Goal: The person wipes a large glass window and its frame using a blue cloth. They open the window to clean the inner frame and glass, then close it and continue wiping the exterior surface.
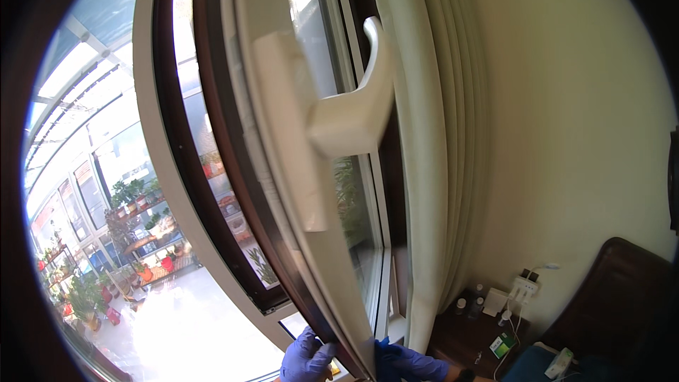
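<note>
An open casement window sash (339, 286) stands edge-on in front of me, with a cream lever handle (347, 122) on its near side. At the bottom, my left hand (306, 358) in a purple-blue glove is beside the sash's dark outer edge, fingers curled; whether it grips the edge is unclear. My right hand (421, 365), gloved alike, is on the other side of the sash. It holds a darker blue cloth (390, 355) against the lower part of the frame. The lowest parts of both hands run out of view.
A cream curtain (424, 170) hangs right of the sash. A dark bedside table (451, 337) bears small bottles, a power strip (524, 289) and a green-and-white box (502, 346). Beyond the window frame (175, 170), potted plants (132, 193) stand on shelves in a glazed sunroom.
</note>
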Action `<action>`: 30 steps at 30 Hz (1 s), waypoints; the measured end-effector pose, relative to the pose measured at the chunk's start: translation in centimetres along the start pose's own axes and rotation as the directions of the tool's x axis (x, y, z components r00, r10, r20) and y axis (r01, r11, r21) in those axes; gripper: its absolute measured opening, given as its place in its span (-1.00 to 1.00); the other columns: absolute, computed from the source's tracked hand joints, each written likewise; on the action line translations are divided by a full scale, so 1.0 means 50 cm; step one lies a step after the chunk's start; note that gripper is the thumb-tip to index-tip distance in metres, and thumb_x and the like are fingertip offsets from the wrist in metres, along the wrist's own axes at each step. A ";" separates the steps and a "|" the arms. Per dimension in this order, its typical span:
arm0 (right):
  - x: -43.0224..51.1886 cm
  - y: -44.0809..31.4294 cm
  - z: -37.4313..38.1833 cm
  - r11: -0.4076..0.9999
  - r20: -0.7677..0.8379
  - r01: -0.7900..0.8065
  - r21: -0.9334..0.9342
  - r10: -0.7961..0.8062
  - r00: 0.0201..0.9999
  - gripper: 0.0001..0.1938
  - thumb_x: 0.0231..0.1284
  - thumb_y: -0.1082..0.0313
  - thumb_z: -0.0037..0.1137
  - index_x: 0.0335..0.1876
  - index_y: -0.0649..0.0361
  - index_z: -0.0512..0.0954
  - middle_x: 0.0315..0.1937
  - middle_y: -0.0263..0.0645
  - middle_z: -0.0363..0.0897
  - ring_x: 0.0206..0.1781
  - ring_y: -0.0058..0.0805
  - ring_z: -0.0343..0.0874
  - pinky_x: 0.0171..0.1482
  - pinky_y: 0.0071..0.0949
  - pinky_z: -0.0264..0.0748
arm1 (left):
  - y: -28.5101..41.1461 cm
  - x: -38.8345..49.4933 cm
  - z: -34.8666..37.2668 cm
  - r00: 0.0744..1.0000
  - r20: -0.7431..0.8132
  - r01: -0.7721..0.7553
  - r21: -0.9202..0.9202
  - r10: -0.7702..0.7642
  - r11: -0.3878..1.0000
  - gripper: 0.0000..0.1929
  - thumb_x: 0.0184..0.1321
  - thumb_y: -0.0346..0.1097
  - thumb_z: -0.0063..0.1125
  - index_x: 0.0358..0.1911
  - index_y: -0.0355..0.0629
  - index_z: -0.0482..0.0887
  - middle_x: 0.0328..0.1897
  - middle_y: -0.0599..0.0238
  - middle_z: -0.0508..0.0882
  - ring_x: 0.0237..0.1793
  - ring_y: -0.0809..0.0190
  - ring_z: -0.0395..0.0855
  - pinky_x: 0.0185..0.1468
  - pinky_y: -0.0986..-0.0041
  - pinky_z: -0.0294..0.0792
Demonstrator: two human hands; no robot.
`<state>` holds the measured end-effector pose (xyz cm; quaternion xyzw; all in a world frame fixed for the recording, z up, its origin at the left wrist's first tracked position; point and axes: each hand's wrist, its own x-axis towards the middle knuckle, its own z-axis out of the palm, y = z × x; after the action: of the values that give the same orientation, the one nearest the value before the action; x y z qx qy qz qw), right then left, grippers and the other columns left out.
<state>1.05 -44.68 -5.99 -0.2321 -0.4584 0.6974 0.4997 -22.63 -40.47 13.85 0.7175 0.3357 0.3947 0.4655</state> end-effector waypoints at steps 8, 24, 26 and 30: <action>0.149 0.013 0.056 0.986 0.095 -0.100 -0.135 0.114 0.989 -0.51 0.48 0.20 -0.11 0.43 0.16 0.21 0.29 -0.25 0.34 0.29 -0.41 0.36 0.33 -0.42 0.31 | -0.049 0.012 -0.055 0.937 -0.333 -0.097 0.033 0.102 0.995 -0.67 0.47 -0.13 -0.11 0.05 -0.26 0.52 -0.17 0.22 0.67 -0.18 0.29 0.59 -0.12 0.47 0.45; 0.260 0.012 0.074 0.940 0.340 0.251 -0.232 -0.163 0.926 -0.42 0.31 0.00 0.13 0.32 0.15 0.32 0.26 -0.28 0.28 0.31 -0.45 0.27 0.31 -0.45 0.24 | -0.036 0.029 -0.038 0.657 -0.576 -0.028 0.626 0.486 0.779 -0.51 0.06 -0.25 0.44 0.02 -0.25 0.51 0.00 0.16 0.49 -0.45 0.21 0.53 -0.40 0.41 0.45; 0.270 0.033 0.052 0.988 0.290 0.086 -0.128 -0.046 0.956 -0.44 0.32 0.01 0.13 0.31 0.15 0.33 0.25 -0.28 0.28 0.30 -0.45 0.27 0.30 -0.44 0.24 | -0.040 0.036 -0.041 0.658 -0.562 0.000 0.666 0.501 0.746 -0.53 0.06 -0.25 0.43 -0.01 -0.25 0.52 -0.01 0.12 0.55 -0.38 0.15 0.59 -0.34 0.37 0.47; 0.268 0.033 0.050 1.000 0.369 -0.015 0.020 0.006 0.929 -0.51 0.35 0.06 0.10 0.28 0.13 0.35 0.22 -0.28 0.28 0.25 -0.45 0.29 0.28 -0.44 0.24 | -0.043 0.044 -0.044 0.700 -0.695 0.195 0.408 0.165 0.892 -0.52 0.06 -0.15 0.41 -0.02 -0.24 0.53 -0.13 0.10 0.68 -0.26 0.05 0.68 -0.19 0.31 0.51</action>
<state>-6.97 -33.62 -4.46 -0.0936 -0.5350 0.7364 0.4035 -23.79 -36.98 12.96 0.5924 0.5778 0.5481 0.1219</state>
